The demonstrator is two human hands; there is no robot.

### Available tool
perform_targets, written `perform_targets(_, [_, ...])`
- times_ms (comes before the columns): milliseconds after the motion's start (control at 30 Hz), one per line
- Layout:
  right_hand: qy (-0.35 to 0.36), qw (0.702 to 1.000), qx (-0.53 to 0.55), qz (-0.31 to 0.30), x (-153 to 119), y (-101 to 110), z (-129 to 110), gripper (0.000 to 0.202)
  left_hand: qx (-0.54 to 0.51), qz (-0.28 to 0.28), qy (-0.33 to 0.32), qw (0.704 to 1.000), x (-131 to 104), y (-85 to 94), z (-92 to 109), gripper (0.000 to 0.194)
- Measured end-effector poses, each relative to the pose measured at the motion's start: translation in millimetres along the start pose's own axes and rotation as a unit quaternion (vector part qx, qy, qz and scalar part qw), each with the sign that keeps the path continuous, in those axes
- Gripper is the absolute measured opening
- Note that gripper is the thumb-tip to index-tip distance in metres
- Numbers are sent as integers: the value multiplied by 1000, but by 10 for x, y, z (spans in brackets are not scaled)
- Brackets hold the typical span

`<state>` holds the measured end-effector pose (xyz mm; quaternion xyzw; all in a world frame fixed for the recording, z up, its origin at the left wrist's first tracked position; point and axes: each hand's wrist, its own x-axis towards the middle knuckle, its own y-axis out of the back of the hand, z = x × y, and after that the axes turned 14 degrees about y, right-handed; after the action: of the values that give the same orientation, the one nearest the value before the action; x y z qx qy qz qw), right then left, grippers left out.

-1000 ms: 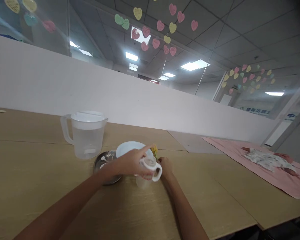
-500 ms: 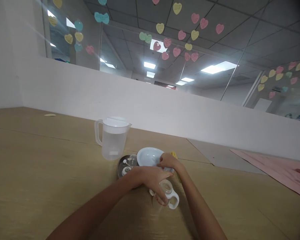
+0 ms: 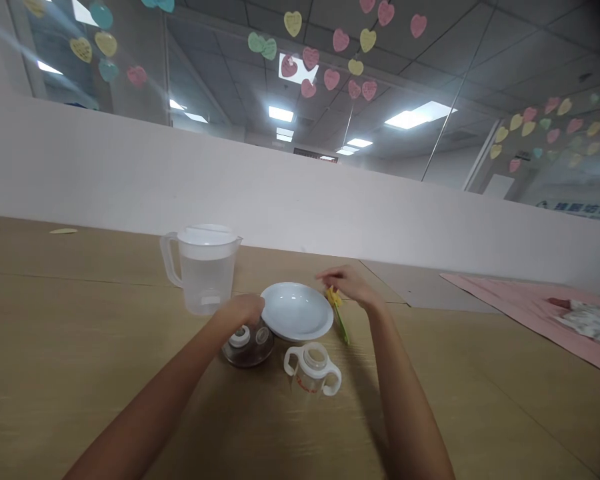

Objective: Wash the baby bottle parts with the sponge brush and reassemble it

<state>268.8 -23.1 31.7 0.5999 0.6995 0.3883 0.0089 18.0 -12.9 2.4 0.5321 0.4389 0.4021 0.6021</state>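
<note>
A baby bottle (image 3: 310, 380) with two white handles and red lettering stands upright on the table, its top uncapped, apart from both hands. Behind it is a pale, shallow bowl (image 3: 325, 327). My left hand (image 3: 244, 309) reaches over the round metal tray (image 3: 247, 363), beside the bowl's left rim. Its fingers curl downward, and what they grip, if anything, is hidden. In the tray lie a white ring-shaped cap (image 3: 239, 337) and a small clear round piece (image 3: 263, 335). My right hand (image 3: 347, 283), fingers stretched leftward, hovers by a yellow-headed item with a green stem (image 3: 342, 323).
A lidded clear plastic pitcher (image 3: 207, 273) of water stands behind the tray. On the right, a pink cloth (image 3: 505, 307) bears a patterned fabric bundle (image 3: 593, 323). A flat pale piece (image 3: 63, 231) lies far left. A white wall with glass above borders the table.
My left hand has left the bottle and moved left to the tray. My right hand has withdrawn from the bowl's right side, up and slightly right. The bottle now stands alone, and the view has shifted right.
</note>
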Motion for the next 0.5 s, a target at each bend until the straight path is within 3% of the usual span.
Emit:
perform_targets(100, [39, 982, 82, 167, -96, 207, -194, 27, 36, -12, 22, 999, 111, -96, 4, 22])
perform_targets(267, [101, 896, 172, 397, -263, 452, -382, 21, 33, -21, 20, 999, 144, -121, -37, 26])
perform_targets(367, [130, 849, 175, 481, -356, 548, -433, 21, 5, -34, -4, 999, 135, -112, -80, 30])
perform_targets(500, [144, 816, 193, 525, -444, 622, -485, 30, -31, -49, -34, 998, 153, -131, -120, 31])
